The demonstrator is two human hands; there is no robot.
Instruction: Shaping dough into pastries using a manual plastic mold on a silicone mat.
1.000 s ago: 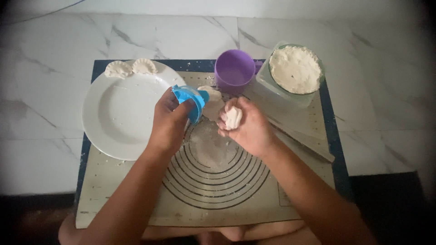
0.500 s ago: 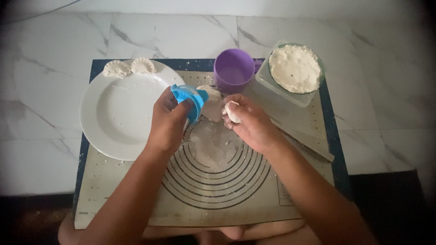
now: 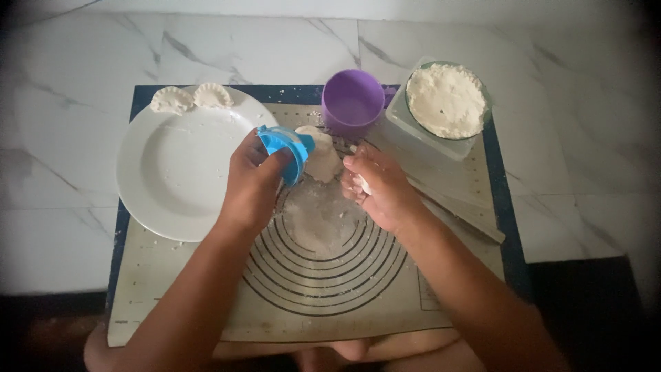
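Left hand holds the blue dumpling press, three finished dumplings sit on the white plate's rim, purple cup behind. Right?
Not quite: the head view shows two finished dumplings on the white plate, not three. The rest holds: the left hand holds the blue dumpling press, and the purple cup stands behind it.

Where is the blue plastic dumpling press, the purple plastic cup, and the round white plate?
blue plastic dumpling press (image 3: pixel 286 148), head view, on its curved blue side above the left hand's fingers.
purple plastic cup (image 3: pixel 352 103), head view, on its inside bottom.
round white plate (image 3: pixel 175 169), head view, on its bare middle.
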